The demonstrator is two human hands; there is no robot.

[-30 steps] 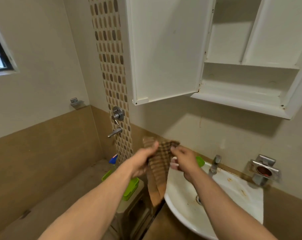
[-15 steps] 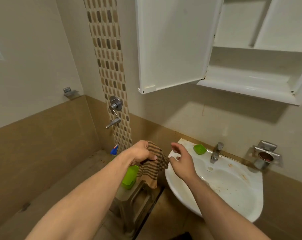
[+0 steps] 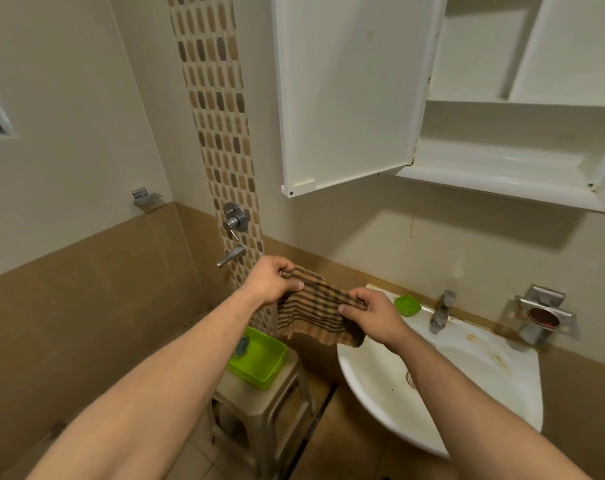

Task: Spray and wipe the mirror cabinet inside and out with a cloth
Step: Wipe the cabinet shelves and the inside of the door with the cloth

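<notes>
We hold the cloth (image 3: 314, 306) stretched low over the sink edge. The left hand (image 3: 269, 284) pinches its left end and the right hand (image 3: 373, 317) pinches its right end, so its long axis runs left-right. The open mirror cabinet (image 3: 501, 185) lies above, far right, nearer the right hand.

The left hand (image 3: 271, 280) and right hand (image 3: 372, 313) pinched a brown striped cloth (image 3: 316, 308) stretched between them, below the open white mirror cabinet (image 3: 501, 174).

The mirror cabinet (image 3: 501, 174) above the hands is cut by the top and right edges, and the grey object (image 3: 242, 345) in the tray (image 3: 264, 362) below the left hand (image 3: 269, 284) is indistinct.
</notes>
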